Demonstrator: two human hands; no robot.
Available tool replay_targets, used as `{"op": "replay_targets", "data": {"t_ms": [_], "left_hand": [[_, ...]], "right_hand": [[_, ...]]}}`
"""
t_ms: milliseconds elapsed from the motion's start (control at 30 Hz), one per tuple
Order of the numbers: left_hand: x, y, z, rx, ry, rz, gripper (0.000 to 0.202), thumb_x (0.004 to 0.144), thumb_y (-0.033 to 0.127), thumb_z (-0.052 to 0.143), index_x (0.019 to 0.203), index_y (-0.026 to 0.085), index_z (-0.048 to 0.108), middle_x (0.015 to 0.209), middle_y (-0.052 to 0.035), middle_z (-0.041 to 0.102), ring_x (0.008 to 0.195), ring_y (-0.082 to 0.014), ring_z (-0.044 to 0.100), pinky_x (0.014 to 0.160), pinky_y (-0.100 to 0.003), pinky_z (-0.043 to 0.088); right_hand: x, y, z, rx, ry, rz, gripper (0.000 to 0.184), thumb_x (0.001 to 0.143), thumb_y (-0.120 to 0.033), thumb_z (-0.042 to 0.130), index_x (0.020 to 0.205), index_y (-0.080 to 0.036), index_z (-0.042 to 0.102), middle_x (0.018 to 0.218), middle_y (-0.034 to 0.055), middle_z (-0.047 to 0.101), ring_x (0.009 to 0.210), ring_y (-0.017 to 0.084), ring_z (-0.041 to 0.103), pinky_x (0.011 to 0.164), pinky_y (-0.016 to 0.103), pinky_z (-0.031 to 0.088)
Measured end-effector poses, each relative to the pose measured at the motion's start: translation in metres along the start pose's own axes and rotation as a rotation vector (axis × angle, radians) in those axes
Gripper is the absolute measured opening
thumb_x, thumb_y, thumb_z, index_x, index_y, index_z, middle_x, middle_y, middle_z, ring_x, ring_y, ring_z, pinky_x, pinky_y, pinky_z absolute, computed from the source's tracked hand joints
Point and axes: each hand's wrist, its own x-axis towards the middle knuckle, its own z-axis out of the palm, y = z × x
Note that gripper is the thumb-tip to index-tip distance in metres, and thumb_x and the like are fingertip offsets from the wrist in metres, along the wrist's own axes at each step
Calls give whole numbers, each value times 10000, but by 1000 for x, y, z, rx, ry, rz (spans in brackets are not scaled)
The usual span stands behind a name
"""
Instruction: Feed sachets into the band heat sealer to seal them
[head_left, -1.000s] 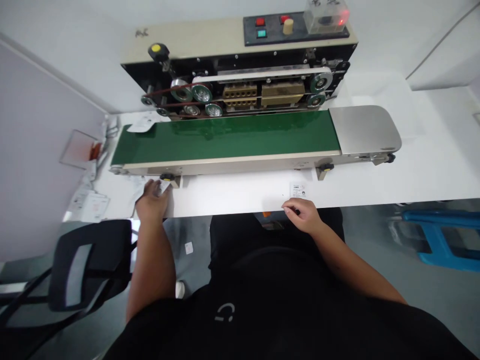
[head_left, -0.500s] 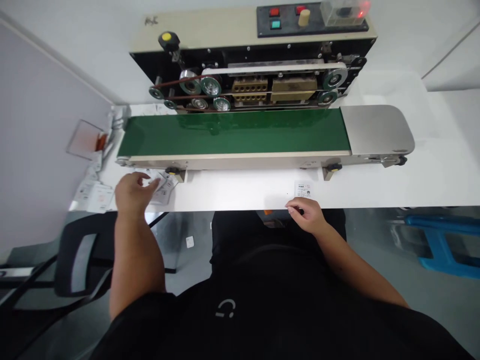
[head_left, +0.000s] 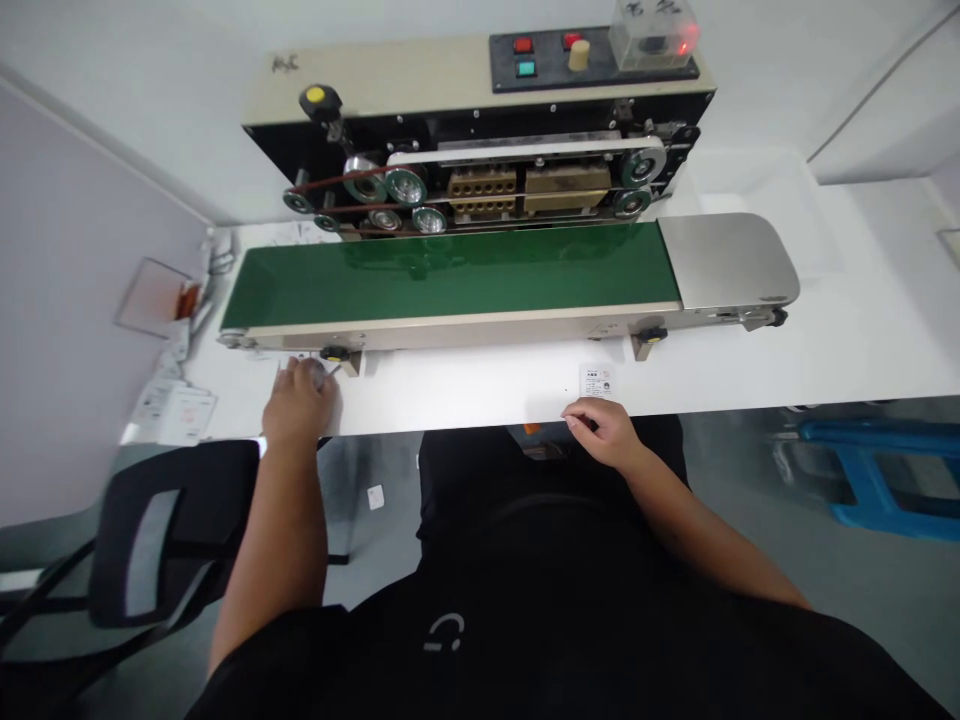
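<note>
2 hands, 1 label (head_left: 597,380), 1 green conveyor (head_left: 450,275). Left hand (head_left: 300,405) curled over small shiny item (head_left: 316,372) on table (head_left: 465,392), grip unclear. Right hand (head_left: 604,432) just below label, fingers together, clamped on anything: can't tell.

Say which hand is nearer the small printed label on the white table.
Right. The right hand sits just below the printed label, near the table's front edge, with a small gap between them. The left hand is far off to the label's left.
</note>
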Motion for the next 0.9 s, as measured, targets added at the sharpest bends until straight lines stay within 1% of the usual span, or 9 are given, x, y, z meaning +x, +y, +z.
{"op": "replay_targets", "data": {"t_ms": [100, 167, 267, 400, 533, 600, 733, 800, 900], "left_hand": [[2, 4, -4, 86, -31, -67, 617, 1087, 388, 474, 1622, 87, 407, 1521, -295, 581, 1264, -409, 648, 1036, -603, 510], [4, 5, -7, 133, -33, -92, 607, 1077, 384, 480, 1611, 102, 415, 1424, -276, 642, 1164, -389, 672, 967, -576, 526], [9, 7, -9, 187, 33, -69, 557, 1043, 354, 519, 1529, 85, 493, 1380, -259, 648, 1179, -375, 632, 950, -535, 523], [16, 13, -9, 208, 125, -83, 504, 1029, 333, 500, 1452, 65, 558, 1365, -252, 644, 1202, -360, 597, 955, -512, 530], [24, 18, -11, 230, 150, -88, 528, 1012, 448, 514, 1358, 67, 634, 1420, -264, 611, 1291, -388, 557, 967, -521, 532], [29, 18, -14, 222, 106, -110, 581, 1010, 512, 500, 1349, 61, 640, 1417, -272, 622, 1304, -398, 570, 965, -523, 530], [37, 16, -18, 194, -44, -230, 670, 1033, 569, 391, 1384, 45, 617, 1245, -284, 722, 1111, -404, 697, 897, -522, 537], [40, 14, -19, 200, -39, -244, 677, 1017, 593, 395, 1383, 76, 631, 1218, -283, 741, 1069, -417, 720, 869, -516, 542], [44, 10, -21, 188, -12, -243, 760, 934, 726, 481, 1376, 132, 653, 1203, -269, 758, 1019, -423, 737, 820, -504, 566]], "right_hand": [[-1, 2, 2, 3, -3, 6, 152, 1024, -228, 612, 928, -217, 729, 808, 25, 741, 630, 135, 623, 658, 289, 510], [-3, 3, 3, 9, 0, 15, 154, 1026, -233, 615, 925, -219, 730, 816, 27, 746, 633, 138, 626, 657, 292, 508], [-5, 3, 4, 23, 0, 26, 157, 1026, -226, 615, 916, -222, 727, 813, 23, 743, 645, 139, 627, 657, 290, 503], [-5, 1, 4, 26, 18, 22, 169, 1025, -223, 614, 889, -220, 715, 786, 14, 727, 644, 133, 619, 665, 287, 501], [-5, 1, 4, 27, 44, 8, 156, 1016, -223, 614, 902, -219, 720, 792, 17, 737, 657, 137, 636, 673, 287, 508], [-5, 3, 6, 34, 63, 10, 160, 1016, -222, 608, 900, -219, 718, 786, 16, 734, 663, 138, 640, 676, 284, 512], [-6, 5, 12, 41, 74, 23, 174, 1019, -223, 596, 890, -217, 713, 778, 15, 726, 652, 134, 628, 661, 275, 508], [-5, 4, 14, 33, 78, 22, 172, 1021, -231, 595, 900, -216, 717, 774, 17, 723, 654, 137, 625, 664, 277, 513], [-1, 0, 10, 20, 60, 17, 179, 1027, -246, 592, 905, -219, 720, 763, 17, 713, 655, 140, 621, 677, 283, 523]]}}
